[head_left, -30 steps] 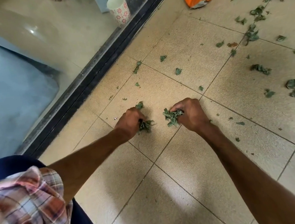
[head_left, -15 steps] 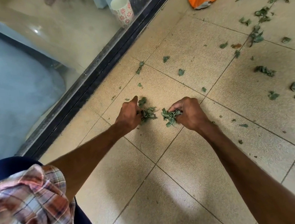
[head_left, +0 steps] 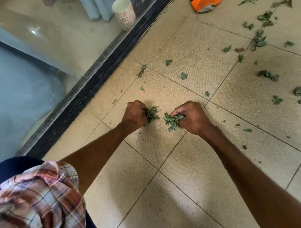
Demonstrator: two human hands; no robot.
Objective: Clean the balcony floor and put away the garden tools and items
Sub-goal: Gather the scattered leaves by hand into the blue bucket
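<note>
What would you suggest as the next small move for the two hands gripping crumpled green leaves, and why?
I would probably merge both clumps into one hand. The left hand grips the left clump of crumpled green leaves, the right hand the right clump, close together over the beige tiled floor; neither hand is free, yet loose green leaves lie scattered beyond them.
</note>
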